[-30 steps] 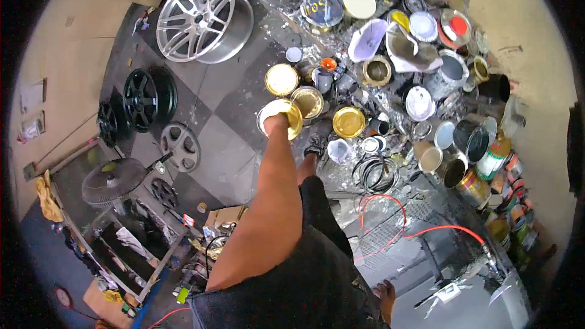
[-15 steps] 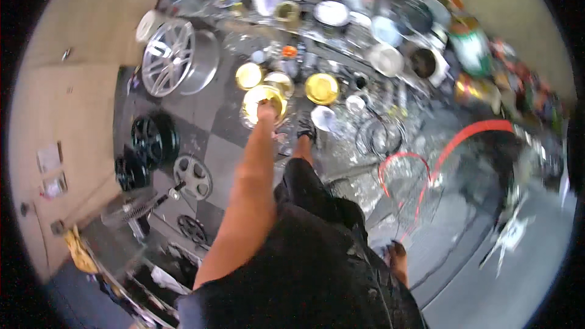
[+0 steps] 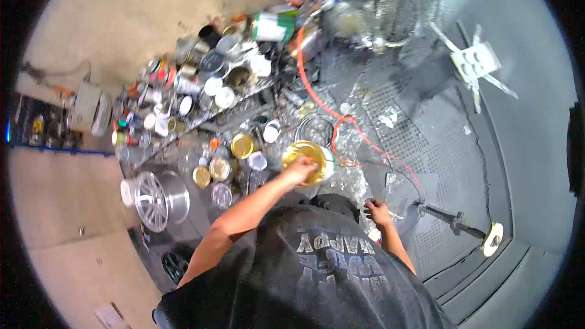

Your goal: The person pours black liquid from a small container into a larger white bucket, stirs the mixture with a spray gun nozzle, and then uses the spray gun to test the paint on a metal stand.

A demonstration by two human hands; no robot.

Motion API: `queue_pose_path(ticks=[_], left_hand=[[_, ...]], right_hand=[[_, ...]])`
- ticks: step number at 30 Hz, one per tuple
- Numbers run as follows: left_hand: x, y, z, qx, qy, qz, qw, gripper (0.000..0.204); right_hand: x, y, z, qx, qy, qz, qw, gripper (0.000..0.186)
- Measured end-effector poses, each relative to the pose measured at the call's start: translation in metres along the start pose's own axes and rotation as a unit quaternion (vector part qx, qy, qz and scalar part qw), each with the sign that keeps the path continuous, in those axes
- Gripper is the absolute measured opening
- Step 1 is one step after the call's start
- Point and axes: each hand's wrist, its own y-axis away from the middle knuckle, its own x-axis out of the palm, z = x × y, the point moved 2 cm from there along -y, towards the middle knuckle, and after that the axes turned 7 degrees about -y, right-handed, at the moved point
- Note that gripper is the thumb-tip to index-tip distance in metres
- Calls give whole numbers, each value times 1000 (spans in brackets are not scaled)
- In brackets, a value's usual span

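Note:
My left hand [image 3: 301,169] reaches across in front of me, its fingers closed at the top of a gold-topped paint can [image 3: 287,153]. A strip of the can's white and green side shows at its right. Whether the fingers pinch the rim or a handle, I cannot tell. Lower and to the right, my right hand [image 3: 378,212] hangs with its fingers curled. A thin pale stick-like piece [image 3: 396,215] shows beside it; what the fingers hold is too small to make out. Left of the can stand another gold-topped can [image 3: 242,145] and a jar with a pale lid [image 3: 257,161].
Paint cans and tubs crowd a low shelf [image 3: 195,123] at the far left. A silver wheel rim [image 3: 151,201] stands at the left. A red hose [image 3: 317,100] curves over the floor beyond my hands. At the right are a white-topped stand [image 3: 475,61] and a pole with a round pale end [image 3: 492,239].
My view has turned to the right. My left hand has carried the gold-topped can rightward, away from the group of cans. My right hand has come up closer to the left.

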Motion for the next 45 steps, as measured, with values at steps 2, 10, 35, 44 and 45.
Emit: queue_pose_path(ticks=[2,10,35,44,45], left_hand=[[48,6,-54,48,32,81,995,42],[132,60,-265,320,-150,273,895,42],[-98,-10,-617,607,-179,75,771,44],[-112,-56,-628,600,-45,161,783,45],[-113,-55,-629,603,-45,170,778,45]], right_hand=[[-9,5,7,3,-110,-29,993,50],[-31,35,96,-115,-493,-80,859,70],[43,107,465,-336,-417,-55,843,68],[44,152,500,-388,-291,-181,856,71],[46,158,502,-386,-285,-193,856,71]])
